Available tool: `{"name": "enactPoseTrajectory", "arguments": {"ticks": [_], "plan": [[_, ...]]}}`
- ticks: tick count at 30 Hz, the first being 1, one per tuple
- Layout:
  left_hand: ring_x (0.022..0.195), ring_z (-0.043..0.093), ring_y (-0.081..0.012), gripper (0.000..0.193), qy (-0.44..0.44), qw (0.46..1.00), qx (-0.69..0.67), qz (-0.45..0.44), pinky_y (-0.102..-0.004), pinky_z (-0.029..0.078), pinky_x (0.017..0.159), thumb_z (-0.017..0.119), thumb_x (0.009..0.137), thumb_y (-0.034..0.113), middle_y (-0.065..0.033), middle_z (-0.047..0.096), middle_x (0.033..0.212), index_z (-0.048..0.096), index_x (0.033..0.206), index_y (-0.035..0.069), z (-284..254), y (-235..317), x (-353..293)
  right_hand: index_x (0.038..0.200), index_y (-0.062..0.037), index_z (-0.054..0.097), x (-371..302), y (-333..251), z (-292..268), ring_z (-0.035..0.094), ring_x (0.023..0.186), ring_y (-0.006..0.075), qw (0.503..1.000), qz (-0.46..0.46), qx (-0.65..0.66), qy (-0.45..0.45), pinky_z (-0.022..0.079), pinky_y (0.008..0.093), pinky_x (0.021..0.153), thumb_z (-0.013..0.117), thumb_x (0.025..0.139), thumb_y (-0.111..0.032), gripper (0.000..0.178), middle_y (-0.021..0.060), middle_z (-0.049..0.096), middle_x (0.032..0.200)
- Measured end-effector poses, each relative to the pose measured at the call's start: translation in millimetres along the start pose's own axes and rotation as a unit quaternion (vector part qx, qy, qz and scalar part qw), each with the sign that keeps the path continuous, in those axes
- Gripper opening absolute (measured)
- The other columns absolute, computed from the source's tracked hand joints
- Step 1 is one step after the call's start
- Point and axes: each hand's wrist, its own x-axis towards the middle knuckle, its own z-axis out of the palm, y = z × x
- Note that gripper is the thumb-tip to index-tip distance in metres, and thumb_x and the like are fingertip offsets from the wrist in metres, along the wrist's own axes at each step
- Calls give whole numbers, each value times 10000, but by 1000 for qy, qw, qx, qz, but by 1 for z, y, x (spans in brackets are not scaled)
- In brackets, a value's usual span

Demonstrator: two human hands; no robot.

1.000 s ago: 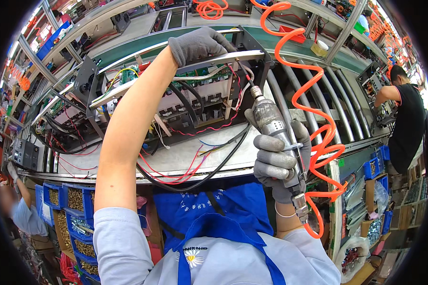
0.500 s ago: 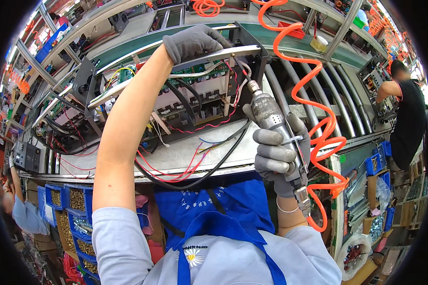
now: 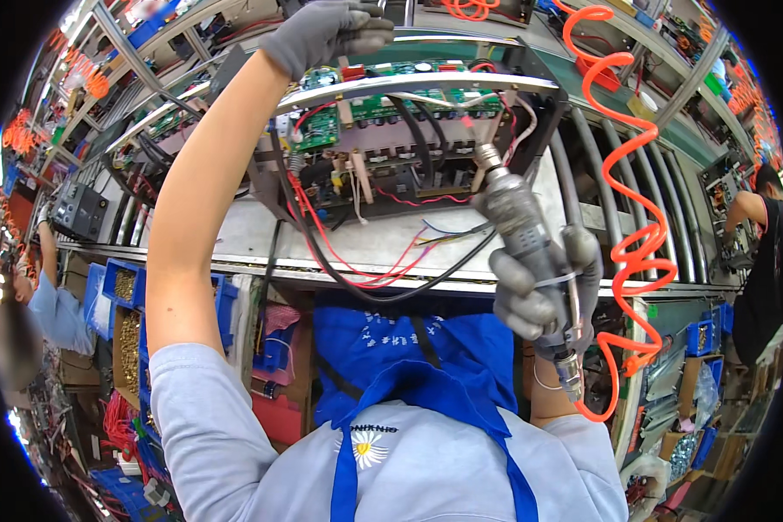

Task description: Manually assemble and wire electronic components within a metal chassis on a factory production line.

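Note:
In a dark grey glove, my right hand [image 3: 531, 291] grips an air screwdriver [image 3: 518, 213]. The tool tilts up and to the left, its reddish tip by the right end of an open metal chassis [image 3: 461, 84]; whether they touch I cannot tell. An orange coiled air hose [image 3: 622, 170] joins the tool's lower end. Also gloved, my left hand [image 3: 331, 36] reaches over the chassis's far left side, fingers stretched out, with nothing visible in them. Green circuit boards [image 3: 378, 122], thick black cables and red wires [image 3: 322, 230] fill the chassis and trail toward me.
Steel conveyor rollers [image 3: 613, 187] lie right of the chassis. Blue bins of brass-coloured hardware [image 3: 126, 285] stand at lower left, and more blue bins [image 3: 700, 337] at right. Another person [image 3: 761, 261] works at far right, and one in light blue [image 3: 56, 309] at far left.
My left hand has left the chassis's front rail and moved up and left. The screwdriver has drawn back from the rail's right end, still in my right hand. The whole view has shifted.

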Motion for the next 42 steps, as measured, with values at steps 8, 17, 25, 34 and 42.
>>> {"name": "enactPoseTrajectory", "arguments": {"ticks": [8,17,25,34,42], "plan": [[945,624,-113,371,41,886,462,21,-278,490,875,590,982,313,-58,699,1006,686,1129,-14,-16,14,-82,1184,-30,530,49,44,8,642,527,159,967,73,-178,168,549,292,444,514,938,-435,474,126,644,801],[966,624,-123,316,-16,911,412,9,-278,487,895,644,941,230,-60,702,1020,694,1181,30,-48,1,-74,1188,-22,528,73,54,5,655,541,154,960,45,-217,173,565,285,452,478,963,-406,448,127,641,792],[954,588,-99,308,-52,888,458,-1,-270,476,911,679,915,235,-31,693,1026,710,1142,29,-50,-4,-64,1202,-19,517,78,55,-1,654,541,164,971,43,-161,172,571,302,456,477,967,-402,451,132,643,796],[965,591,-108,330,-84,882,463,21,-266,469,916,691,897,236,-34,693,1036,704,1156,32,-52,-7,-63,1236,-20,498,78,57,-11,649,554,187,983,40,-111,142,572,338,478,470,967,-402,469,152,641,829],[922,597,-118,403,-137,877,460,-2,-273,476,883,708,874,296,-45,696,1001,698,1158,10,-59,-4,-57,1430,-15,325,93,91,-27,622,648,202,992,23,114,-53,523,380,576,492,963,-451,660,183,605,968]]}}
